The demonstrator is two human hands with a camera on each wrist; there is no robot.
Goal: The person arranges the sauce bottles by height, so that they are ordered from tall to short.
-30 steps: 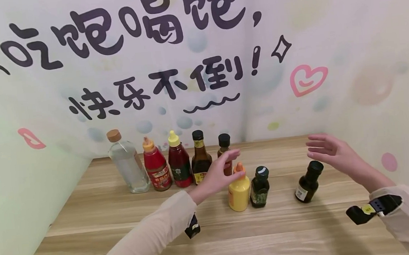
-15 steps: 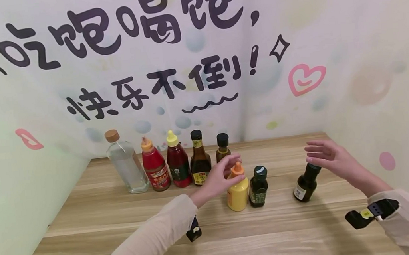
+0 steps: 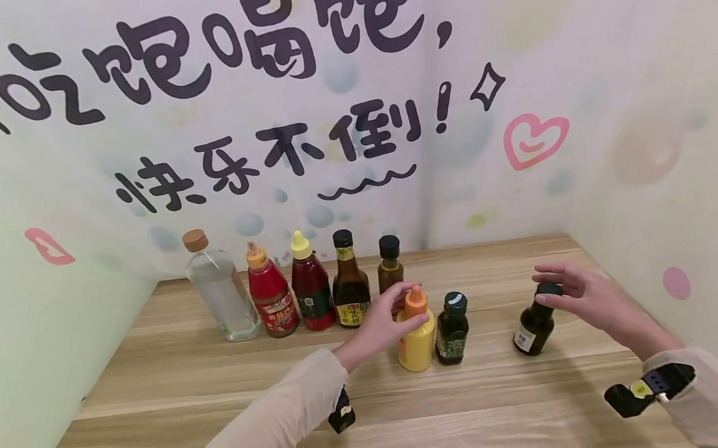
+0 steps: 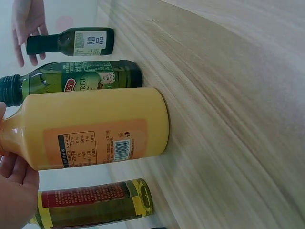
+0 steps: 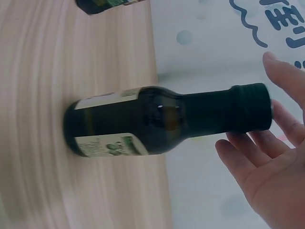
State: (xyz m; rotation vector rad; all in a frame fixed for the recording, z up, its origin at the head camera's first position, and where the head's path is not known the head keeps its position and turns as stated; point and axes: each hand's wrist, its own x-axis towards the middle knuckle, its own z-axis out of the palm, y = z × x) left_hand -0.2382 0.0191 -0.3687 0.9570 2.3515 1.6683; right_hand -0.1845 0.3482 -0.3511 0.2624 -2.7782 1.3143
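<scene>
In the head view my left hand (image 3: 382,324) curls round the neck of a yellow squeeze bottle (image 3: 416,346) with an orange cap. The left wrist view shows thumb and fingers on either side of the neck; the bottle (image 4: 95,129) stands upright. Close beside it is a small green olive oil bottle (image 3: 453,336). Farther right, my right hand (image 3: 593,304) is around the top of a small dark bottle (image 3: 534,330) with a white label. The right wrist view has the thumb apart from the dark cap (image 5: 252,107), fingers spread behind it.
Along the back of the wooden table (image 3: 413,424) stand a clear bottle (image 3: 222,298), two red sauce bottles (image 3: 276,301) (image 3: 312,294), a brown sauce bottle (image 3: 350,288) and a black-capped bottle (image 3: 390,267). A printed cloth (image 3: 489,192) hangs behind.
Both hands have moved down: the left from above the yellow squeeze bottle to its neck, the right to the dark bottle's cap. The bottles stay in place; the view shifts slightly.
</scene>
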